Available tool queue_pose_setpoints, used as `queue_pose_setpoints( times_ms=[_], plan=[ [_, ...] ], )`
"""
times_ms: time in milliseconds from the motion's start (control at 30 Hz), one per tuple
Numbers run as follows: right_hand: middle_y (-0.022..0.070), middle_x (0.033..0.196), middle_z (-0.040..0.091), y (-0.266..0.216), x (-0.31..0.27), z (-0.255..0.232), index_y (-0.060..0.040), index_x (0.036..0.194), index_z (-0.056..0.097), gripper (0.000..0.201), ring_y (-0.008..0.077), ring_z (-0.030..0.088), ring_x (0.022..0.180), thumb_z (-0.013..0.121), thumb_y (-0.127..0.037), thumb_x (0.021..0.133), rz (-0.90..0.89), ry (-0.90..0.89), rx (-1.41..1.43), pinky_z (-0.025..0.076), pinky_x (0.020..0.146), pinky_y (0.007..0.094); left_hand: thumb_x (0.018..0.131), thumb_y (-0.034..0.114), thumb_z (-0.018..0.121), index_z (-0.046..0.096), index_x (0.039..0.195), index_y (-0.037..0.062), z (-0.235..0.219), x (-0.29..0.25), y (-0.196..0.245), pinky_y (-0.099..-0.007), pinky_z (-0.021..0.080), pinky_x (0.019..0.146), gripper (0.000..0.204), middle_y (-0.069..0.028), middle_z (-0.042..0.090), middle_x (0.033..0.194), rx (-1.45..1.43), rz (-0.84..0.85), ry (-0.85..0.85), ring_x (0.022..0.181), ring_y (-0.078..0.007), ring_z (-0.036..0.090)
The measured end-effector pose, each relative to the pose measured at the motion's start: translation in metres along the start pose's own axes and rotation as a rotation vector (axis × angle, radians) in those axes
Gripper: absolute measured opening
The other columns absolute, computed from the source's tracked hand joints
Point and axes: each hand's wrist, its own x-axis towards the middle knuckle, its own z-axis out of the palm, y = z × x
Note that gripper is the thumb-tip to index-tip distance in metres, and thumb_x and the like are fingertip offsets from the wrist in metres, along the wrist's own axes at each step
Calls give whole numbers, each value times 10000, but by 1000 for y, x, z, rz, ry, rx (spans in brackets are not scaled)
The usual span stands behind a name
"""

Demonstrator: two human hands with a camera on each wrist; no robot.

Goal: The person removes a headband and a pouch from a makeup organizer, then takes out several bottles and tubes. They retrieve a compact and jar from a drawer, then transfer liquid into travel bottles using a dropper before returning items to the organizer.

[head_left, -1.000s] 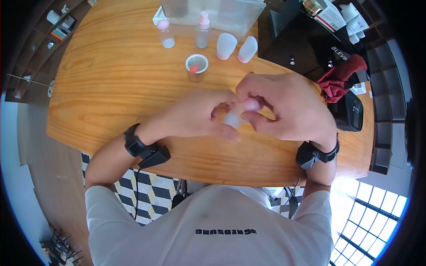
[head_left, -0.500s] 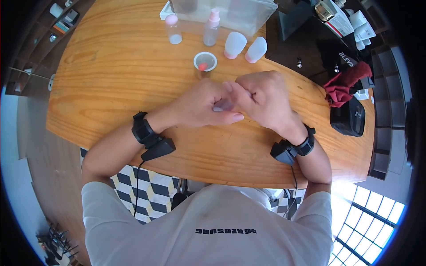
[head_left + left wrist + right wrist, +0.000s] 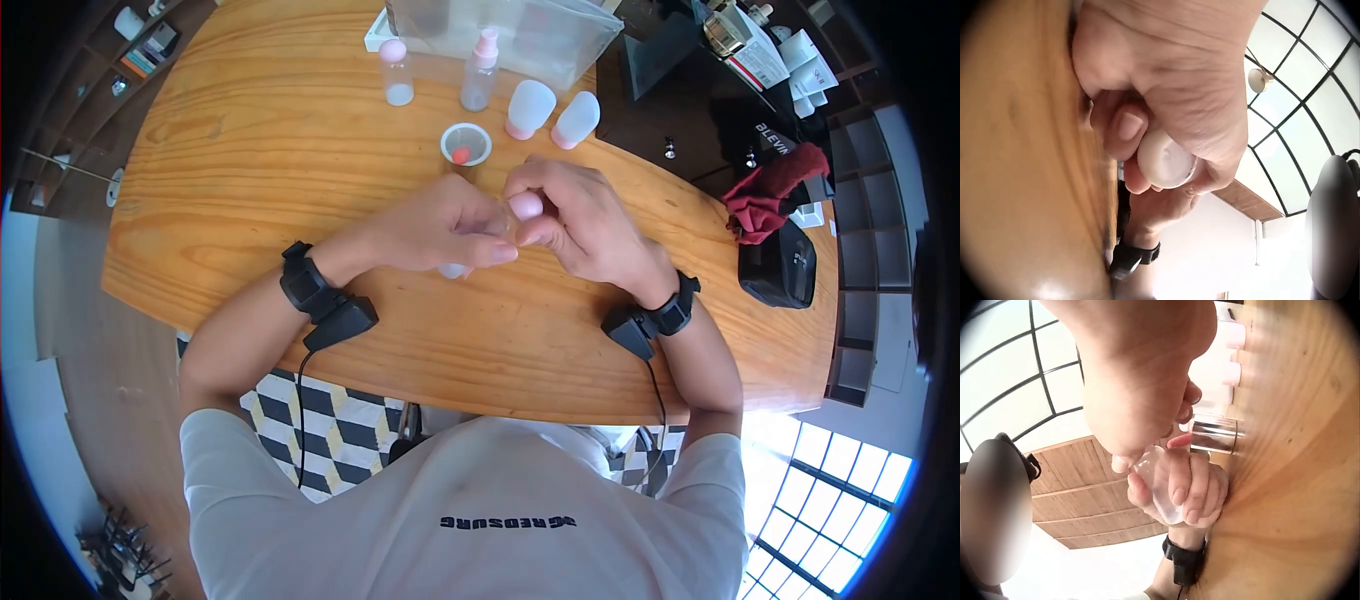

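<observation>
My left hand grips a small clear bottle, its fingers wrapped round the body. The bottle's round whitish base faces the left wrist camera, and in the head view it shows below the left palm. Between thumb and fingers, my right hand pinches a pink round cap, right at the bottle's upper end. Fingers hide most of the neck. Just beyond both hands stands a small cup with a white rim, a red rounded piece sticking up at its near side.
At the back stand a pink-capped bottle, a pink pump bottle and two frosted pink-lidded bottles. Behind them is a clear plastic bag. A black case and dark red cloth lie at right.
Both hands shifted left and slightly away from the body, still at the bottle. My right hand turned over the cap, then opened back to a fingertip pinch with the cap visible.
</observation>
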Motion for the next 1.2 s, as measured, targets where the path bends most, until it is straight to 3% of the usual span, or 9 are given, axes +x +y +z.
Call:
queue_pose_setpoints(
  times_ms=[133,233,300,433,500,733,933,1100,1200],
  plan=[
    [82,960,648,13,6,9,-74,1124,602,226,304,642,869,705,-130,931,-227,111,57,517,743,381,949,377,703,596,690,74,2,2,-4,-258,378,522,413,9,561,605,-79,56,107,561,-69,527],
    [69,1005,631,9,5,13,-59,1154,584,367,209,598,915,730,-335,961,-185,256,220,472,860,368,940,387,718,621,701,68,1,1,-8,-258,373,519,411,11,561,604,-76,28,131,553,-72,522],
    [57,1008,652,4,-1,4,-65,1132,642,303,204,631,902,785,-64,865,161,113,299,510,918,372,939,383,723,632,712,64,3,0,-2,-256,373,518,402,12,562,603,93,55,156,551,-72,525],
    [60,1008,649,3,-7,4,-68,1077,664,265,192,629,897,802,-54,851,325,58,252,494,967,358,936,374,734,655,735,59,5,0,-8,-256,366,515,382,17,566,605,212,61,215,545,-72,514],
    [62,1031,660,4,0,4,-64,1039,663,219,205,629,915,766,5,859,37,106,237,498,974,366,938,366,732,642,728,60,3,-3,4,-253,366,514,383,19,561,606,131,14,197,545,-70,509],
    [82,1083,656,12,1,8,-72,994,636,234,280,629,1012,694,105,853,-186,135,237,480,1045,426,936,313,732,566,696,74,-9,-5,0,-240,360,511,377,25,539,613,-85,-49,61,551,-58,500],
    [101,1155,618,14,-3,14,-58,995,621,233,268,633,1046,667,132,868,-103,371,343,495,995,382,915,312,756,634,768,59,-24,-10,2,-243,378,543,317,22,590,672,50,-16,-98,587,-63,518],
    [58,1123,610,28,-2,18,-51,968,612,250,199,649,989,768,79,823,204,167,53,555,751,320,795,200,840,724,935,32,-40,-15,14,-267,481,745,248,-32,693,886,118,-43,-226,832,-128,641],
    [53,1126,611,36,-2,24,-54,937,621,221,192,653,931,780,50,825,177,123,7,539,645,311,730,174,883,750,975,33,-56,-22,21,-299,488,838,312,-56,710,961,190,-20,-237,932,-171,650]
  ],
)
